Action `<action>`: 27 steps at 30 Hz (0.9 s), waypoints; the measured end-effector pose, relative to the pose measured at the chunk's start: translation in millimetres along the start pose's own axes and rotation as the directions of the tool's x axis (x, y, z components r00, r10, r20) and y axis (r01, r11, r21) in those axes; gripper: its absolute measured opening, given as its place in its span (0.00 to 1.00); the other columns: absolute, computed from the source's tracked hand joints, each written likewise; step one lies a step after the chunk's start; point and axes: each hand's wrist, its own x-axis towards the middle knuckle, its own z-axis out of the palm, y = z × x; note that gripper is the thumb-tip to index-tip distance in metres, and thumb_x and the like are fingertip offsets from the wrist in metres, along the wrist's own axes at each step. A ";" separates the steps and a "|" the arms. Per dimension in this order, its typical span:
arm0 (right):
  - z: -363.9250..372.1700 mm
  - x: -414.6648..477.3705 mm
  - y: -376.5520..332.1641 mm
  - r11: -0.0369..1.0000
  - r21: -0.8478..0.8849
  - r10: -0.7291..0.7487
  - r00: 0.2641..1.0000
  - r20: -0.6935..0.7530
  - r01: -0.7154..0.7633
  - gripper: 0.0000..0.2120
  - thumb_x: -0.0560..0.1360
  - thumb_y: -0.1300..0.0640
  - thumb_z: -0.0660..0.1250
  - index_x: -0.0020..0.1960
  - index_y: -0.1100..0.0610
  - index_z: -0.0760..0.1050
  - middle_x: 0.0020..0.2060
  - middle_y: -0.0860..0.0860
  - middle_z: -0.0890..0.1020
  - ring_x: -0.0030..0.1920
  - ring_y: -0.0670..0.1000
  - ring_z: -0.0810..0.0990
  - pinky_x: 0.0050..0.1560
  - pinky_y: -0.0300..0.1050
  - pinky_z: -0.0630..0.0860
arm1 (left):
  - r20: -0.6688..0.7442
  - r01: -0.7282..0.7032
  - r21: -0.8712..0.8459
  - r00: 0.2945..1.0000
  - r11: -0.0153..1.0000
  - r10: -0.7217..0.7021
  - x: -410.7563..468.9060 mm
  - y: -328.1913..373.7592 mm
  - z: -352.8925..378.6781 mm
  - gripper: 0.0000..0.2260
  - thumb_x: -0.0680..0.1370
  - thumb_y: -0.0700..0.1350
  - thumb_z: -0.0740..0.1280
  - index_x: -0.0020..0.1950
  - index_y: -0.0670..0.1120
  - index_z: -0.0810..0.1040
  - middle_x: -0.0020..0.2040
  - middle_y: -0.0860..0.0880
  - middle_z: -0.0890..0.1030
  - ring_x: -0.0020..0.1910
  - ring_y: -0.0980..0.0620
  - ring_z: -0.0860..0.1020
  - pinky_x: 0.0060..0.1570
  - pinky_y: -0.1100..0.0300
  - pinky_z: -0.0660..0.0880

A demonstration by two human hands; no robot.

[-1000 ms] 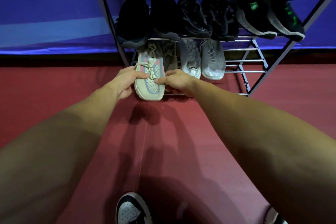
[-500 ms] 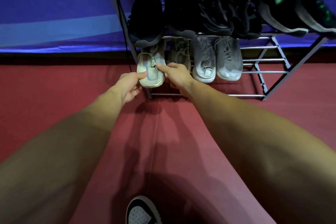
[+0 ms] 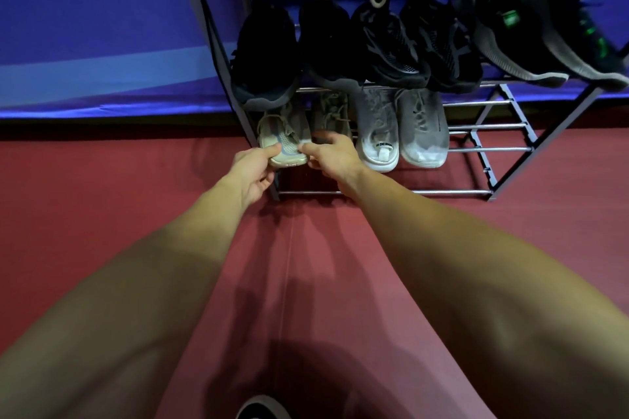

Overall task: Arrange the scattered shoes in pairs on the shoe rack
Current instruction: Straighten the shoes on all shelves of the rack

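A beige mesh shoe with blue and pink patches lies at the left end of the lowest shelf of the metal shoe rack, toe toward me. My left hand pinches its toe, thumb on top. My right hand touches the shoe's right side with the thumb, fingers relaxed over the matching beige shoe, which it partly hides. A grey pair stands right of them.
Several black shoes fill the shelf above, with a black-and-green pair at its right end. Bare bars show at the right of the lowest shelf. A black-and-white shoe lies on the red floor near me. Blue wall behind.
The beige shoe has slid back from the rack's front edge onto the lowest shelf beside its mate. Both hands followed it forward.
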 end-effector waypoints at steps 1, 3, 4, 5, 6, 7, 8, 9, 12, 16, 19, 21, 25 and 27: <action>0.8 2.8 1.4 0.999 -0.032 -0.012 1.000 -0.007 0.012 0.16 0.74 0.60 0.75 0.60 0.61 0.80 0.42 0.53 0.85 0.37 0.49 0.79 0.44 0.44 0.79 | 0.005 0.004 0.014 1.000 1.000 -0.004 0.8 -0.2 -0.9 0.05 0.77 0.45 0.73 0.48 0.48 0.78 0.35 0.53 0.80 0.27 0.60 0.73 0.32 0.65 0.67; 3.1 5.2 2.2 0.994 -0.103 -0.035 0.999 -0.023 0.033 0.22 0.73 0.53 0.76 0.63 0.61 0.79 0.45 0.54 0.86 0.37 0.50 0.81 0.48 0.48 0.83 | 0.006 0.001 0.034 1.000 0.999 -0.001 2.4 1.9 -3.1 0.05 0.77 0.46 0.73 0.47 0.49 0.78 0.34 0.54 0.80 0.28 0.60 0.73 0.32 0.65 0.67; 4.4 4.4 1.6 0.989 -0.140 -0.046 0.999 -0.024 0.042 0.26 0.71 0.49 0.76 0.65 0.60 0.79 0.48 0.54 0.87 0.40 0.51 0.84 0.52 0.51 0.83 | 0.006 -0.006 0.038 1.000 0.999 0.005 3.0 4.1 -4.3 0.06 0.77 0.47 0.73 0.47 0.49 0.78 0.34 0.54 0.80 0.30 0.60 0.73 0.33 0.65 0.67; 5.7 2.6 0.4 0.983 -0.177 -0.056 0.998 -0.019 0.051 0.29 0.70 0.45 0.75 0.66 0.58 0.78 0.51 0.54 0.87 0.45 0.53 0.86 0.56 0.54 0.82 | 0.007 -0.015 0.039 1.000 0.999 0.015 4.0 6.9 -5.5 0.06 0.76 0.47 0.74 0.47 0.49 0.78 0.34 0.54 0.80 0.31 0.60 0.74 0.33 0.65 0.67; 6.3 0.8 -1.7 0.974 -0.220 -0.065 0.998 -0.007 0.062 0.30 0.70 0.42 0.74 0.67 0.57 0.78 0.54 0.54 0.86 0.50 0.54 0.86 0.60 0.56 0.80 | 0.010 -0.025 0.039 1.000 0.999 0.024 4.8 10.1 -6.7 0.07 0.76 0.48 0.74 0.47 0.49 0.78 0.34 0.54 0.80 0.31 0.60 0.74 0.33 0.65 0.68; 5.5 0.2 -3.1 0.959 -0.274 -0.076 0.997 0.009 0.076 0.31 0.70 0.40 0.73 0.67 0.57 0.78 0.55 0.53 0.85 0.54 0.56 0.84 0.63 0.58 0.78 | 0.014 -0.033 0.045 0.999 0.998 0.032 5.3 12.3 -7.5 0.08 0.76 0.48 0.74 0.48 0.49 0.77 0.33 0.55 0.80 0.31 0.60 0.75 0.34 0.64 0.68; 3.3 0.3 -3.9 0.939 -0.331 -0.091 0.996 0.024 0.093 0.31 0.71 0.39 0.72 0.67 0.57 0.78 0.54 0.52 0.85 0.54 0.55 0.83 0.64 0.59 0.77 | 0.017 -0.036 0.056 0.999 0.998 0.035 4.5 13.2 -8.0 0.08 0.76 0.49 0.74 0.49 0.49 0.77 0.31 0.55 0.80 0.29 0.61 0.75 0.34 0.64 0.69; 0.2 -0.4 -4.9 0.922 -0.371 -0.102 0.994 0.037 0.109 0.30 0.71 0.39 0.72 0.66 0.57 0.79 0.51 0.51 0.83 0.51 0.53 0.80 0.64 0.58 0.77 | 0.020 -0.035 0.075 0.999 0.997 0.034 3.4 12.4 -8.3 0.09 0.76 0.49 0.74 0.48 0.49 0.76 0.28 0.56 0.79 0.27 0.62 0.75 0.34 0.64 0.68; -13.5 -6.3 -6.8 0.931 -0.351 -0.071 0.994 0.083 0.096 0.25 0.72 0.45 0.75 0.63 0.59 0.79 0.47 0.53 0.84 0.42 0.49 0.78 0.49 0.46 0.82 | 0.050 0.014 0.139 0.999 0.990 -0.021 -3.0 1.7 -9.4 0.09 0.76 0.51 0.73 0.46 0.49 0.76 0.26 0.56 0.76 0.27 0.60 0.73 0.34 0.63 0.67; -25.7 -17.0 -5.0 0.921 -0.385 0.004 0.989 0.145 0.053 0.14 0.74 0.55 0.76 0.55 0.61 0.81 0.43 0.57 0.85 0.42 0.55 0.83 0.45 0.46 0.80 | 0.138 0.081 0.157 0.985 0.984 -0.103 -8.3 -14.5 -11.4 0.10 0.76 0.51 0.73 0.54 0.50 0.78 0.37 0.53 0.76 0.32 0.57 0.72 0.32 0.64 0.66; -23.2 -19.7 -4.0 0.926 -0.378 0.044 0.989 0.141 0.013 0.14 0.74 0.54 0.76 0.54 0.63 0.82 0.46 0.59 0.87 0.48 0.58 0.86 0.52 0.50 0.81 | 0.124 0.023 0.096 0.992 0.995 -0.035 -6.9 -17.4 -9.0 0.08 0.76 0.48 0.74 0.50 0.50 0.77 0.36 0.54 0.76 0.31 0.59 0.71 0.31 0.65 0.66; -16.4 -18.4 -3.2 0.917 -0.398 0.041 0.993 0.110 0.006 0.15 0.73 0.53 0.76 0.52 0.64 0.83 0.45 0.58 0.88 0.40 0.53 0.84 0.45 0.44 0.80 | 0.100 -0.043 0.093 0.994 0.995 0.034 -5.1 -18.5 -9.8 0.08 0.76 0.47 0.74 0.49 0.50 0.77 0.36 0.54 0.76 0.31 0.59 0.71 0.28 0.67 0.66; -3.6 -13.3 3.7 0.903 -0.429 0.013 1.000 -0.006 -0.014 0.15 0.70 0.53 0.79 0.48 0.63 0.82 0.42 0.55 0.86 0.40 0.51 0.81 0.48 0.46 0.78 | 0.061 -0.212 0.195 0.977 0.958 0.204 -0.2 -22.5 -16.7 0.17 0.76 0.48 0.75 0.62 0.52 0.77 0.39 0.53 0.80 0.27 0.62 0.72 0.24 0.68 0.65; 1.4 -10.4 6.0 0.906 -0.423 0.003 0.999 -0.053 -0.025 0.14 0.71 0.53 0.78 0.48 0.62 0.81 0.43 0.55 0.86 0.44 0.54 0.83 0.53 0.51 0.80 | 0.026 -0.275 0.236 0.961 0.932 0.277 1.5 -23.8 -18.2 0.18 0.76 0.48 0.74 0.64 0.54 0.75 0.46 0.49 0.84 0.27 0.62 0.76 0.23 0.70 0.67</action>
